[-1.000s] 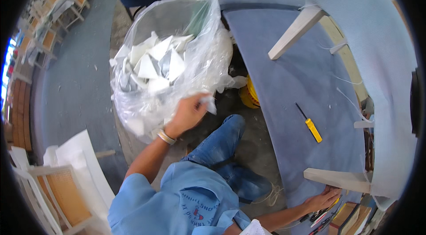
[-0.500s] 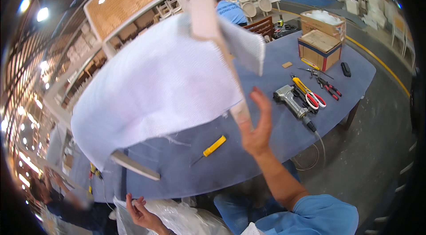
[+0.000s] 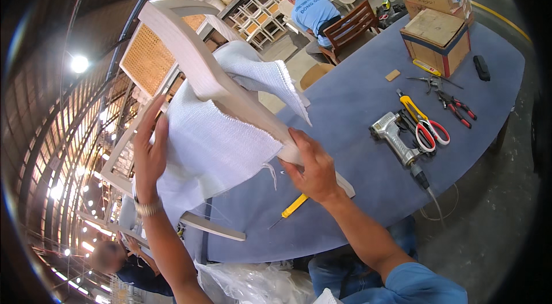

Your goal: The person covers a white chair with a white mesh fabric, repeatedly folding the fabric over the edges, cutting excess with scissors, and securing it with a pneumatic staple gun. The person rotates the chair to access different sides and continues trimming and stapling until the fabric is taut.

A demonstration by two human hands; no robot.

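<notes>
Curling closed around a pale wooden chair frame (image 3: 230, 94), the right hand (image 3: 316, 170) grips it, while the left hand (image 3: 152, 152) is open, fingers extended beside the woven fabric (image 3: 213, 143); whether it touches cannot be told. The frame tilts over the left part of the worktop (image 3: 351, 123), and a yellow-handled tool (image 3: 295, 206) lies toward the near edge.

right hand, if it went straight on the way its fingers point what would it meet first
The pale wooden chair frame, which the right hand appears to be holding. Past it, roughly the same line leads to the light woven fabric, though depth is hard to judge.
</notes>
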